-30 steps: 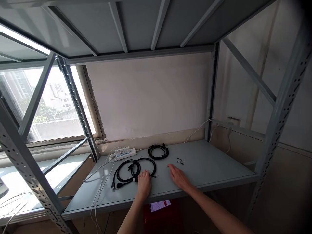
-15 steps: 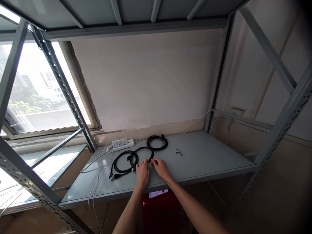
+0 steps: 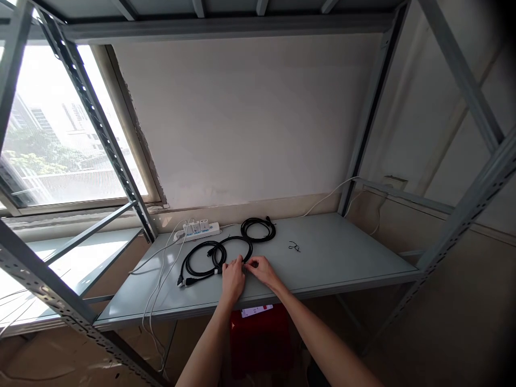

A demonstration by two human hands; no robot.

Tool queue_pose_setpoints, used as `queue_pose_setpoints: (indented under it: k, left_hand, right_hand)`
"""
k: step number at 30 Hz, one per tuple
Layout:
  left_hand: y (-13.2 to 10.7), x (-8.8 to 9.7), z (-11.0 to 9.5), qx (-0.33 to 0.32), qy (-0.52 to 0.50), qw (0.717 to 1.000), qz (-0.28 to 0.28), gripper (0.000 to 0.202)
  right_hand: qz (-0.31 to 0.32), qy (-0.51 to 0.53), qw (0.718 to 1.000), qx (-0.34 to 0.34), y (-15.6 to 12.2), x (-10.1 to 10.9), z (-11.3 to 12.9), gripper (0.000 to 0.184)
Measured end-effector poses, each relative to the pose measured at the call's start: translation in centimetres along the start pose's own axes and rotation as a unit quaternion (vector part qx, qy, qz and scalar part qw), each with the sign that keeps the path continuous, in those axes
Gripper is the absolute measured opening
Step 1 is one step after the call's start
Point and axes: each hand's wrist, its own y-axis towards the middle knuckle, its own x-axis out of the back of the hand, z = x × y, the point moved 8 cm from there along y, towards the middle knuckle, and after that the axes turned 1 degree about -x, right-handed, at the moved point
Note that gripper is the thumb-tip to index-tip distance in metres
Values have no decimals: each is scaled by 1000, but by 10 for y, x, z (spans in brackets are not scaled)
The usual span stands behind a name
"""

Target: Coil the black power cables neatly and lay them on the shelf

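Note:
A coiled black cable [image 3: 250, 248] lies at the shelf's middle, its near side under my hands. My left hand [image 3: 233, 279] is closed on that near side, and its fingers hide part of the loop. Just to the right, my right hand [image 3: 261, 269] pinches what looks like a thin black tie at the cable; the fingertips mostly cover it. Another black cable coil [image 3: 188, 260] overlaps on the left, with its plug ends toward the front. Behind sits a third black coil [image 3: 260, 239]. Several thin loose black ties [image 3: 294, 246] lie to the right.
A white power strip [image 3: 197, 231] with plugs stands at the back left of the grey metal shelf [image 3: 342, 263]. White cords [image 3: 160, 282] hang over the front edge. Shelf posts [image 3: 368, 115] rise at the sides, and a red object [image 3: 260, 341] is below.
The view has tipped down a little. Both hands stay at the middle coil, with the right hand's fingers now closer to the left hand's fingertips.

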Motion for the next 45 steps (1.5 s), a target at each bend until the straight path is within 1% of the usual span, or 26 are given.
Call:
queue_pose_setpoints:
  k: [5, 7, 10, 14, 17, 19, 20, 21, 24, 25, 27, 29, 30, 31, 33, 35, 37, 40, 43, 45]
  left_hand:
    - [1, -2, 3, 4, -23, 1000, -1, 35]
    - [2, -1, 2, 2, -22, 1000, -5, 36]
    - [1, 0, -1, -2, -3, 1000, -6, 37]
    - [-1, 1, -6, -10, 27, 1000, 4, 39]
    - [-2, 4, -8, -12, 39, 999, 10, 43]
    - [-2, 5, -9, -10, 41, 999, 14, 46]
    - [-2, 5, -9, -9, 42, 999, 15, 47]
    - [-2, 4, -9, -7, 44, 999, 16, 47]
    - [-1, 1, -7, -4, 48, 999, 13, 41]
    - [0, 1, -6, -5, 48, 999, 9, 40]
    - [1, -1, -5, -7, 44, 999, 5, 38]
    - [1, -2, -5, -11, 41, 999, 5, 37]
    - [1, -3, -4, -11, 40, 999, 8, 37]
    - [1, -3, -4, -11, 40, 999, 12, 36]
    - [1, -3, -4, -9, 41, 999, 15, 37]
    - [2, -3, -3, -5, 41, 999, 15, 38]
    - [2, -2, -4, -4, 41, 999, 11, 38]
    - [1, 0, -5, -2, 39, 999, 10, 38]
    - [0, 0, -6, -2, 39, 999, 17, 37]
    - [0, 0, -5, -2, 41, 999, 19, 36]
  right_hand:
    - [-8, -14, 1000, -3, -2, 0, -3, 9]
    - [-24, -40, 999, 4, -2, 1, -3, 12]
    - [-68, -109, 991, 26, -2, 6, 0, 20]
    - [-105, -222, 967, 64, -9, 8, 14, 23]
    - [-110, -320, 935, 107, -18, 2, 30, 24]
    - [-104, -353, 920, 133, -22, -3, 36, 28]
    - [-99, -352, 921, 134, -21, -5, 36, 27]
    - [-94, -339, 927, 125, -19, -4, 33, 24]
    - [-73, -248, 963, 73, -8, 0, 17, 10]
    - [-62, -215, 973, 62, -4, 1, 13, 10]
    - [-36, -164, 984, 57, 0, 0, 7, 20]
    - [-23, -143, 988, 59, 2, 0, 6, 31]
    - [-23, -139, 988, 59, 2, 0, 6, 33]
    - [-26, -138, 988, 58, 1, 0, 6, 32]
    - [-31, -130, 990, 48, 1, 1, 5, 25]
    - [-29, -108, 993, 26, 1, 0, 1, 17]
    - [-20, -83, 996, 2, 3, 0, -4, 13]
    - [7, -53, 998, -38, 10, -1, -12, 15]
    - [54, -3, 995, -80, 17, -1, -16, 18]
    - [88, 25, 991, -93, 21, -1, -15, 20]
